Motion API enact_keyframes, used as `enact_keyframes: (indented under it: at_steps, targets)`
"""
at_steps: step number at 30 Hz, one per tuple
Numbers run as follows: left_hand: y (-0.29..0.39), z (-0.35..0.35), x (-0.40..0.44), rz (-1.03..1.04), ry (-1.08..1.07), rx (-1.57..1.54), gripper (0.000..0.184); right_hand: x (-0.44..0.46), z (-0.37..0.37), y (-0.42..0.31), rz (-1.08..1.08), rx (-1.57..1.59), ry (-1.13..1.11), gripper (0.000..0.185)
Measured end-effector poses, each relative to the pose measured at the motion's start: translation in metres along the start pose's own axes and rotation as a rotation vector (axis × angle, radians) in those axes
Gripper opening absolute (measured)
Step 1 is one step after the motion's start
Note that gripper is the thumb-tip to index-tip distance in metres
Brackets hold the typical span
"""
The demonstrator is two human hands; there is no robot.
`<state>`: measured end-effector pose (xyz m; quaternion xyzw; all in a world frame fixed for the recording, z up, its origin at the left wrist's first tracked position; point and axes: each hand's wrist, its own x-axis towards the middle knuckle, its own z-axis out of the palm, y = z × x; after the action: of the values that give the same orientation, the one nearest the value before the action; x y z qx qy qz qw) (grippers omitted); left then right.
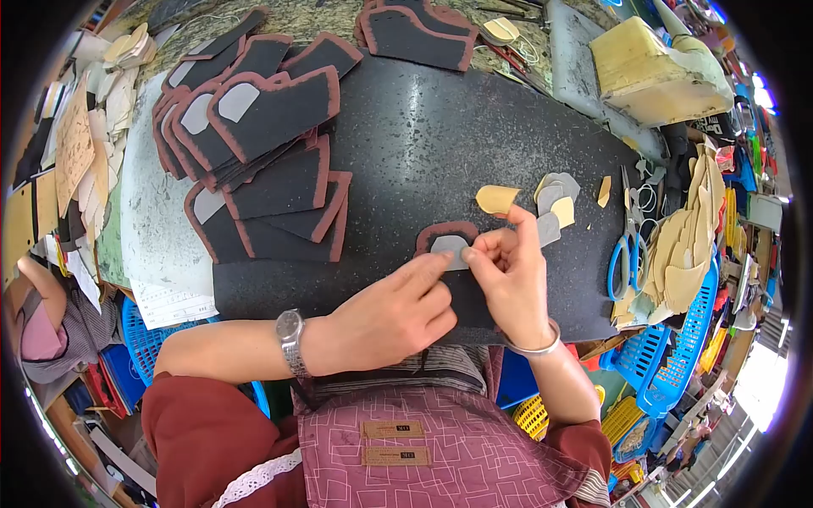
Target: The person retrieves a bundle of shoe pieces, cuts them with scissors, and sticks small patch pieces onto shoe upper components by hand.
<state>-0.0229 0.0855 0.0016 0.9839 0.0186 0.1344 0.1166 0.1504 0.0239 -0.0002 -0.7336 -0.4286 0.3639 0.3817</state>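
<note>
On the black work mat lies a dark piece with a reddish-brown edge, partly covered by my hands. A small grey patch is on it. My left hand, with a watch on the wrist, has its fingers bent and a fingertip on the patch's left part. My right hand pinches the patch's right edge between thumb and finger. Just above its raised forefinger is a tan patch. More grey patches lie to the right.
Stacked dark pieces cover the left side. Blue-handled scissors and a pile of tan pieces are at the right. A yellowish block stands at the back right. Another person's arm shows at the far left.
</note>
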Motion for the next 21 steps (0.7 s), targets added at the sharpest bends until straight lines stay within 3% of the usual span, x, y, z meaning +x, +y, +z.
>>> enact_keyframes:
  at_steps: [3, 4, 6, 7, 8, 9, 10, 12, 13, 14, 17, 20, 21]
  targets:
    - [0.005, 0.001, 0.007, -0.130, -0.037, -0.195, 0.031, -0.002, -0.003, -0.007, -0.407, -0.662, 0.071, 0.045]
    - [0.004, -0.005, 0.010, -0.141, -0.063, -0.232, 0.031, -0.001, -0.010, -0.012, -0.431, -0.764, 0.130, 0.041]
    - [-0.012, -0.025, 0.019, -0.190, -0.101, -0.398, 0.030, -0.003, -0.040, -0.009, -0.478, -0.687, 0.165, 0.022]
    - [-0.034, -0.035, 0.026, -0.231, -0.114, -0.533, 0.028, -0.011, -0.059, -0.006, -0.459, -0.645, 0.144, 0.023]
    - [-0.060, -0.039, 0.034, -0.284, 0.027, -0.360, 0.026, -0.020, -0.072, -0.007, -0.339, -0.499, 0.170, 0.028]
    - [-0.092, -0.040, 0.042, -0.335, 0.164, -0.182, 0.024, -0.031, -0.091, 0.001, -0.252, -0.663, 0.117, 0.019]
    - [-0.133, -0.035, 0.046, -0.276, 0.217, -0.047, 0.026, -0.034, -0.091, -0.002, -0.356, -0.865, 0.174, 0.012]
    - [-0.186, -0.024, 0.052, -0.370, 0.140, 0.227, 0.050, -0.037, -0.094, -0.006, -0.464, -1.121, 0.259, 0.009]
    - [-0.193, -0.029, 0.063, -0.590, -0.071, 0.014, 0.056, -0.038, -0.095, -0.004, -0.464, -1.176, 0.283, 0.014]
    - [-0.203, -0.029, 0.069, -0.565, -0.135, 0.036, 0.054, -0.040, -0.097, 0.000, -0.459, -1.230, 0.309, 0.019]
    - [-0.221, -0.024, 0.073, -0.299, -0.065, 0.251, 0.029, -0.029, -0.094, 0.026, -0.379, -0.724, 0.269, 0.028]
    - [-0.204, -0.036, 0.077, -0.413, -0.040, 0.424, 0.025, -0.002, -0.070, 0.028, -0.328, -0.792, 0.400, 0.030]
    - [-0.188, -0.042, 0.073, -0.356, 0.100, 0.440, 0.026, 0.003, -0.067, 0.028, -0.325, -0.866, 0.415, 0.030]
